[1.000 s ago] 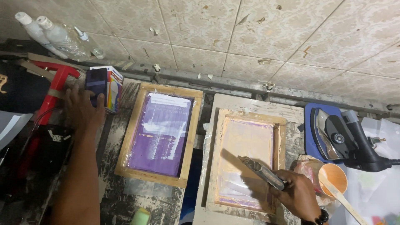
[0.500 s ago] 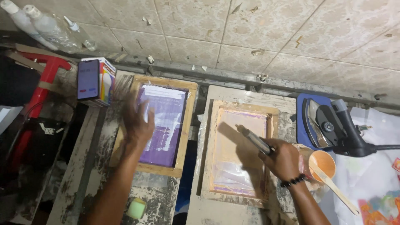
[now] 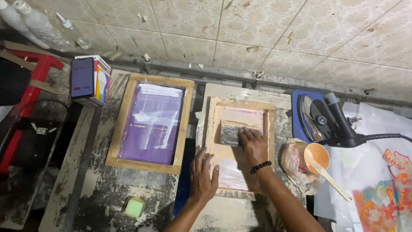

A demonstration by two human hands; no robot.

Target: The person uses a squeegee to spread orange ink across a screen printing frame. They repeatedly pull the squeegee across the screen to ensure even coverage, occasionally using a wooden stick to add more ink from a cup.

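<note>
My right hand (image 3: 254, 146) grips a squeegee (image 3: 231, 131) and presses it onto the pale mesh inside a wooden screen frame (image 3: 269, 129) in the middle of the bench. My left hand (image 3: 203, 173) lies flat, fingers spread, on that frame's lower left edge. To the left sits a second wooden screen frame (image 3: 185, 124) with a purple mesh; neither hand touches it.
A small cup of orange ink with a stick (image 3: 317, 157) stands right of the frame, beside a clothes iron (image 3: 322, 118) on a blue pad. Printed cloth (image 3: 382, 189) lies far right. A phone (image 3: 81, 77) leans on a small box at back left. A green sponge (image 3: 134, 207) sits near the front edge.
My left hand came off the purple screen and settled on the middle frame's edge. My right hand brought the squeegee down flat onto the pale mesh.
</note>
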